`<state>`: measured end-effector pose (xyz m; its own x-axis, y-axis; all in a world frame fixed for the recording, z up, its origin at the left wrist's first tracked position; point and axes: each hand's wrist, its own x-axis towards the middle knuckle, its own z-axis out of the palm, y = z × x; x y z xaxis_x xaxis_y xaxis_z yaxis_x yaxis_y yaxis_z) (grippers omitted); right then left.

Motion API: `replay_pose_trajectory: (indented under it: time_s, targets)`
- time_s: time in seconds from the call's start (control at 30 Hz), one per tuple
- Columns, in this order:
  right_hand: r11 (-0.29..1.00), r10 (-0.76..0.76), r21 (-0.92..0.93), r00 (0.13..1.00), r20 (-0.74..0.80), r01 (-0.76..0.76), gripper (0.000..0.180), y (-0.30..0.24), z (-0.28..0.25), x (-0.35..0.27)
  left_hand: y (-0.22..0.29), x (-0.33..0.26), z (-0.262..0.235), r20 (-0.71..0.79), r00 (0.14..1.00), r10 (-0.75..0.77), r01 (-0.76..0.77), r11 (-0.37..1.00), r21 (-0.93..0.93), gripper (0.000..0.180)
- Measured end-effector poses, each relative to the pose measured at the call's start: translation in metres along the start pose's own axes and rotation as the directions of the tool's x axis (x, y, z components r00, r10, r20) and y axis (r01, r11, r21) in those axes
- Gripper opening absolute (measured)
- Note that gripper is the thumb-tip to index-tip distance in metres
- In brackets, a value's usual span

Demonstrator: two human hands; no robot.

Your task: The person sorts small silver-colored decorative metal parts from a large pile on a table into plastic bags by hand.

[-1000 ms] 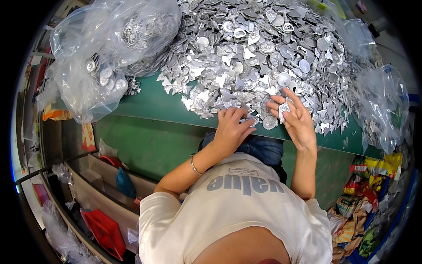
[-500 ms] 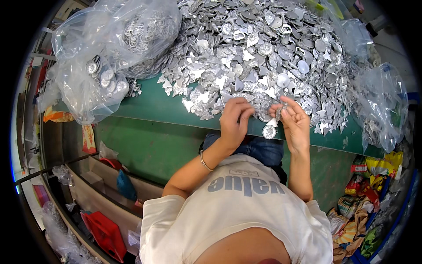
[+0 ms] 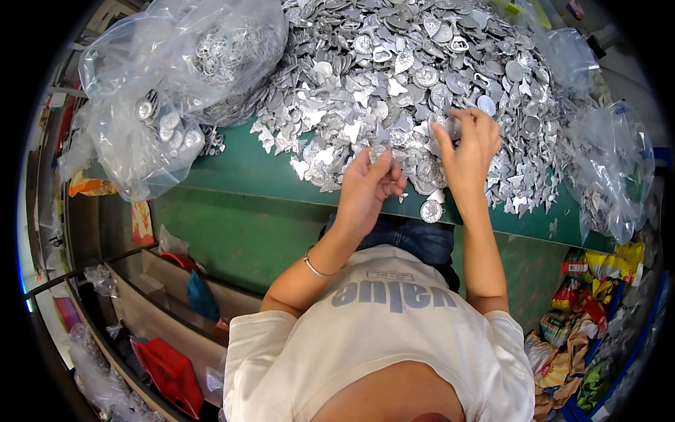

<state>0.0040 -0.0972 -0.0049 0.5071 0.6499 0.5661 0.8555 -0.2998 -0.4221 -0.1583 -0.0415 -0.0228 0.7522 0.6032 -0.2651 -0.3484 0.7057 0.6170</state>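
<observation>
A large heap of silver-coloured metal charms [image 3: 351, 91] covers the green table [image 3: 260, 176]. My left hand [image 3: 367, 184] is closed near the front of the heap, pinching a small silver charm [image 3: 377, 152] between thumb and fingertips. Further right, my right hand [image 3: 470, 151] reaches over the heap with thumb and fingers apart. Its fingertips are at a roundish piece, and I cannot make out any grip on it. A round silver medallion [image 3: 431, 211] with a small loop lies at the table's front edge, between my two forearms.
Clear plastic bags of metal pieces [image 3: 158, 133] slump on the table's left side, and another clear bag [image 3: 612, 169] hangs at the right. Below left is a drawer-like compartment with a red plastic object [image 3: 169, 376]. Colourful packets [image 3: 590, 281] are piled at the lower right.
My hands have moved apart. The left turned palm-up with a charm in its fingertips, while the right moved away from me and opened over the heap.
</observation>
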Motion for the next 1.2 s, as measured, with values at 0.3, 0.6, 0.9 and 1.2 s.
replay_pose_trajectory:
  time_s: [0.3, 0.6, 0.9, 1.2]
  targets:
    - [0.961, -0.031, -0.271, 0.997, 0.070, 0.049, 0.038, 0.001, 0.010, -0.004, 0.003, -0.019, -0.008, -0.066, 0.998, 0.006, 0.006, 0.985, 0.175, 0.034]
    - [0.987, -0.021, -0.158, 0.998, 0.066, 0.031, 0.022, -0.001, 0.013, -0.011, 0.017, -0.028, -0.005, 0.005, 0.996, -0.089, 0.089, 0.995, 0.039, 0.039]
    - [0.776, -0.170, 0.573, 0.786, 0.595, -0.265, 0.016, -0.022, -0.018, -0.034, -0.001, -0.038, 0.005, -0.062, 0.981, -0.184, 0.163, 0.955, -0.248, 0.032]
    - [0.953, -0.302, 0.088, 0.873, 0.384, 0.291, 0.024, -0.031, 0.009, -0.020, 0.009, -0.045, -0.003, -0.133, 0.946, -0.294, 0.247, 0.924, -0.291, 0.025]
